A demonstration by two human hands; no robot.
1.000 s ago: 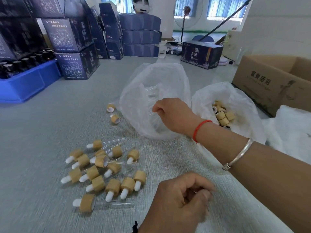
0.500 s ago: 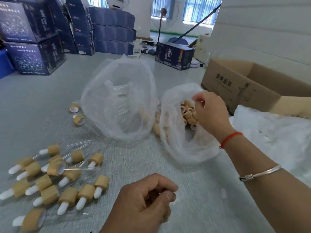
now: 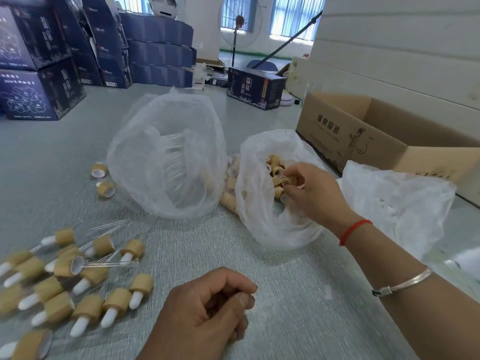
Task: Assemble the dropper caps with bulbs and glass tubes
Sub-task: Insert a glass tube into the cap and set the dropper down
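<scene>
— Head view: the right hand [image 3: 315, 193] is down in the bag of caps [image 3: 259, 203], fingers curled on one bamboo cap [image 3: 288, 181].
— It should lift just one. The left hand [image 3: 205, 315] is fisted; whether it holds anything is unclear. Glass tubes [image 3: 172, 162] wait in the neighbouring bag.

Bright window daylight (edges warped)

The left hand [image 3: 205, 310] curls over whatever it holds, and droppers [image 3: 23, 346] run off the left edge, blurred.
</scene>
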